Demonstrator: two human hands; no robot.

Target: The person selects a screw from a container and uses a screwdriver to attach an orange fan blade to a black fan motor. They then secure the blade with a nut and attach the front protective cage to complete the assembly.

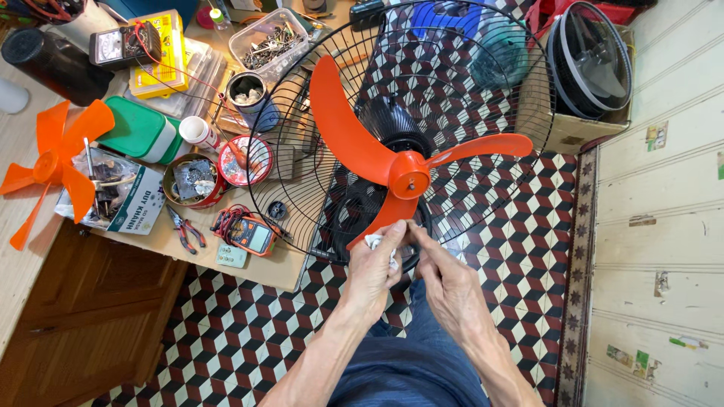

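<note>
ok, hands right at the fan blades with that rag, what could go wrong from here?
1. The left hand and right hand sit at the lower orange blade with no front guard in view; if the blades turned, fingers could get hit.
2. The white rag could catch on the blade edge or the wire grille.
3. The multimeter lies near the table edge; a bump might drop it.

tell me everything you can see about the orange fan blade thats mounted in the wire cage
The orange fan blade is glossy plastic with three curved blades on a round hub with a small metal shaft tip at its middle. It sits mounted before the black wire guard and dark motor housing. The lowest blade points toward the person, whose left hand, holding a white rag, and right hand meet at its tip.
</note>
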